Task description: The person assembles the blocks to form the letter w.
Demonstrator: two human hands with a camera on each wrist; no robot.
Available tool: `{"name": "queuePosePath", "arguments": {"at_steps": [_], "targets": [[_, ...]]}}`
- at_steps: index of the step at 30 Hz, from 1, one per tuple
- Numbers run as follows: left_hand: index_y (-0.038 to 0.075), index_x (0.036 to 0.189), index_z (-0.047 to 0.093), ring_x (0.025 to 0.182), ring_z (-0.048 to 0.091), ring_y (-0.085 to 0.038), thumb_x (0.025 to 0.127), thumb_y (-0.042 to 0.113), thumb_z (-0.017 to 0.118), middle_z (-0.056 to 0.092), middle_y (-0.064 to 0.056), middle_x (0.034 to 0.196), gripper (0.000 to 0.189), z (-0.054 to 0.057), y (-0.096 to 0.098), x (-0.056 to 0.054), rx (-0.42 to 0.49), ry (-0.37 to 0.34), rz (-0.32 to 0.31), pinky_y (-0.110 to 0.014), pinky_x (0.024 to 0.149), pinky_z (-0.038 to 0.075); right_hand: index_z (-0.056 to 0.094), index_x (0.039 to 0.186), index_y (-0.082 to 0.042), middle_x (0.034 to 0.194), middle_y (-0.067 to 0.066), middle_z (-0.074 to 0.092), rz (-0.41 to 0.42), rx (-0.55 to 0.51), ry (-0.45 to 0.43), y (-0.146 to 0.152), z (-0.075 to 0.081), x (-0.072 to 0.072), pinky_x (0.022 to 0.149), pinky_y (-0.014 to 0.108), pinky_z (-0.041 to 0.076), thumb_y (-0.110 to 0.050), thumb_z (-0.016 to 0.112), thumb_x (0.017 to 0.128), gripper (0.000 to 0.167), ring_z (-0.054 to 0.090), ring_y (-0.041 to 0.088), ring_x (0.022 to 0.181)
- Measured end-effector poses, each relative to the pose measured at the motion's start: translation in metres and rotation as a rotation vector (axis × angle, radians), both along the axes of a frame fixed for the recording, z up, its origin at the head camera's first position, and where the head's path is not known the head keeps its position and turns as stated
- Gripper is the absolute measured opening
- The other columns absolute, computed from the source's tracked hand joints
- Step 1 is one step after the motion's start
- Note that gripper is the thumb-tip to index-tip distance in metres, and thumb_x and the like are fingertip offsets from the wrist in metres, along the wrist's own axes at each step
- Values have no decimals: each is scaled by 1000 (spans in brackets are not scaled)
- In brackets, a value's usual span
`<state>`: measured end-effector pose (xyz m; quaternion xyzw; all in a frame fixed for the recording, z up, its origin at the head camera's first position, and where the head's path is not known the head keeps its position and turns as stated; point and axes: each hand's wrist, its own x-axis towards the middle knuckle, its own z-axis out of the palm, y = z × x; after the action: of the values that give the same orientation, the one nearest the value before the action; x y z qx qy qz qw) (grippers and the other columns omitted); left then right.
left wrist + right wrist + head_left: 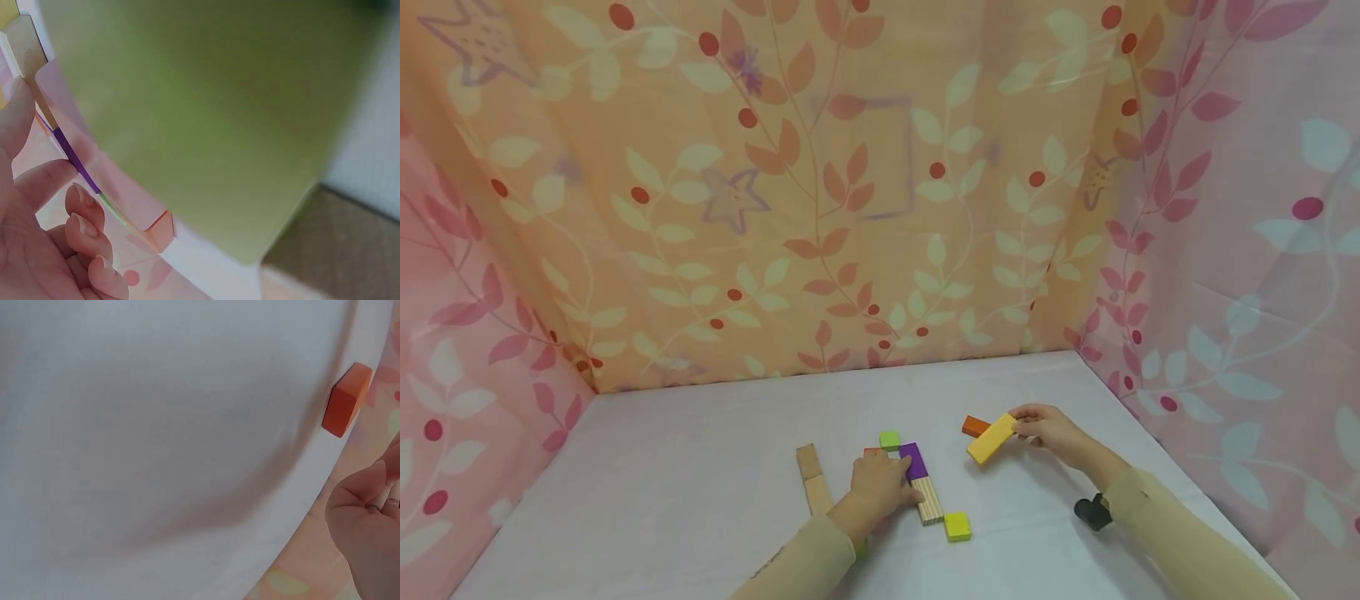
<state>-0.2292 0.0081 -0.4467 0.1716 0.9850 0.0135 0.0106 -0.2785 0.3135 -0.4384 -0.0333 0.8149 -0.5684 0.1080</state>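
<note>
In the head view my right hand [1056, 435] pinches one end of a yellow block [992, 439], raised over the table near an orange block [975, 426]. My left hand [877, 486] is at the group of blocks in the middle. In the left wrist view, its thumb touches a plain wooden block [31, 69] and its index finger touches a purple block [76, 160]; the other fingers curl loosely. The head view shows the purple block end to end with a striped wooden block [927, 501]. My left hand partly hides a red block there.
A green block [890, 440] lies behind the group, and a yellow-green block [957, 527] at its front right. Plain wooden blocks [812, 477] form a line at the left. A dark object [1092, 512] shows beside the right wrist. Patterned cloth walls [820, 250] surround the white table [685, 467].
</note>
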Motion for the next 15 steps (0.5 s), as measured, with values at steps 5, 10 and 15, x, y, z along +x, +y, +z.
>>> {"name": "queuePosePath", "arguments": {"at_steps": [5,10,15], "targets": [[23,128,66,101,60,-27,75,62,69,66,-11,110,67,-1,0,1,-35,30,-5,-39,79,49,56,123,14,91,2,62,33,32,-9,-7,0,2,70,32,45,-7,57,96,34,55,24,87],[23,128,66,96,60,-26,75,63,69,67,-11,106,67,-1,0,0,-47,38,-6,-38,74,49,59,122,12,90,3,62,38,60,-25,-17,-1,5,69,32,44,-6,57,96,32,54,23,84],[23,129,65,97,61,-26,75,63,69,67,-11,107,67,1,0,0,-51,29,-8,-38,75,50,63,119,8,89,4,62,27,112,-62,-28,-2,10,68,31,44,-8,59,96,29,53,22,80]]}}
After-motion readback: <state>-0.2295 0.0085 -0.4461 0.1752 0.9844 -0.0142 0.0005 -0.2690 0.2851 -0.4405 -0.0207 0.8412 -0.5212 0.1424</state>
